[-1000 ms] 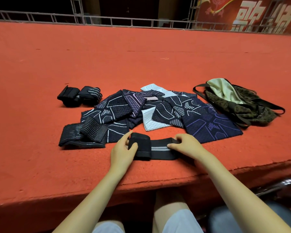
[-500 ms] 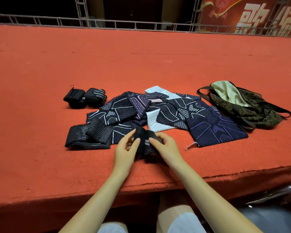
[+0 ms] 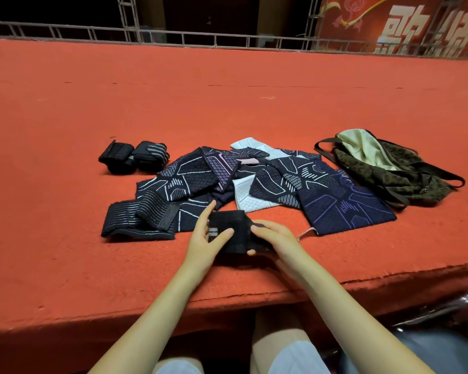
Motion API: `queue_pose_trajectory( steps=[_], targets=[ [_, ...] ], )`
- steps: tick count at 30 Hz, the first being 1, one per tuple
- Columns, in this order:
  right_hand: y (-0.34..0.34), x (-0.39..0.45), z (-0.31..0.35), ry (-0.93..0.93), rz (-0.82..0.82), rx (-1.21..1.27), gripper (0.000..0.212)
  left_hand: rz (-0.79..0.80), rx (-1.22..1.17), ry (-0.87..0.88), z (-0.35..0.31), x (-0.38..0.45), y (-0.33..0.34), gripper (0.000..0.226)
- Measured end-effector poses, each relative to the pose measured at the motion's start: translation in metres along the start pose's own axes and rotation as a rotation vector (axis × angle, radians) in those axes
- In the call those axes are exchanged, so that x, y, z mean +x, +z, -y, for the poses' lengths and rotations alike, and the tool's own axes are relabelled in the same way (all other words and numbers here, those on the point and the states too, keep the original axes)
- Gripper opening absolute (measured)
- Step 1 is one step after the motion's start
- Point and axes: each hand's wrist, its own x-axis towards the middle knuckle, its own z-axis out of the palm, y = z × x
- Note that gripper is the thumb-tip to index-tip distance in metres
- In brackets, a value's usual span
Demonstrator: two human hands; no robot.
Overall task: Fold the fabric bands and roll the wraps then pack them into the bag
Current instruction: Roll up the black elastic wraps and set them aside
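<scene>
Gripping rolled black wrap (image 3: 234, 230): left hand (image 3: 204, 240), right hand (image 3: 274, 240); wrap underside hidden.

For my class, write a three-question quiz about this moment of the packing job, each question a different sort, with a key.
1. True or false: the bag lies to the right of the pile of patterned fabric bands.
2. How many rolled wraps sit together at the far left? A) two B) four C) none
3. Fill in: both the left hand and the right hand hold the black ____.

Key: 1 true; 2 A; 3 wrap.
</scene>
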Motion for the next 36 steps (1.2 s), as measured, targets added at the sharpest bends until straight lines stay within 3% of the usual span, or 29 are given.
queue_pose_trajectory(
  steps=[5, 9, 20, 23, 26, 29, 31, 34, 36],
  targets=[
    [-0.011, -0.002, -0.010, 0.045, -0.161, -0.264, 0.001, -0.006, 0.243, 0.100, -0.001, -0.003, 0.005, 0.058],
    [-0.014, 0.001, -0.016, 0.045, -0.262, -0.340, 0.008, 0.018, 0.415, 0.116, 0.007, 0.000, 0.010, 0.058],
    [-0.018, 0.006, -0.024, 0.012, -0.345, -0.388, 0.001, 0.134, 0.442, 0.050, 0.004, 0.005, 0.007, 0.064],
    [-0.016, 0.003, -0.024, -0.027, -0.362, -0.311, 0.005, 0.143, 0.481, 0.056, 0.005, 0.005, 0.009, 0.065],
    [-0.015, -0.002, -0.023, -0.041, -0.348, 0.002, 0.024, 0.099, 0.499, 0.083, 0.007, 0.004, 0.012, 0.061],
    [-0.019, -0.007, -0.026, -0.042, -0.299, 0.264, 0.029, 0.087, 0.469, 0.088, 0.007, 0.003, 0.010, 0.056],
    [-0.020, -0.008, -0.030, -0.093, -0.256, 0.133, 0.027, 0.088, 0.450, 0.093, 0.009, 0.004, 0.009, 0.054],
    [-0.015, -0.004, -0.037, -0.215, -0.251, -0.283, 0.030, 0.084, 0.436, 0.094, 0.009, 0.003, 0.009, 0.053],
    [-0.006, 0.001, -0.039, -0.261, -0.315, -0.343, 0.024, 0.080, 0.431, 0.109, 0.009, 0.003, 0.009, 0.052]
  ],
)
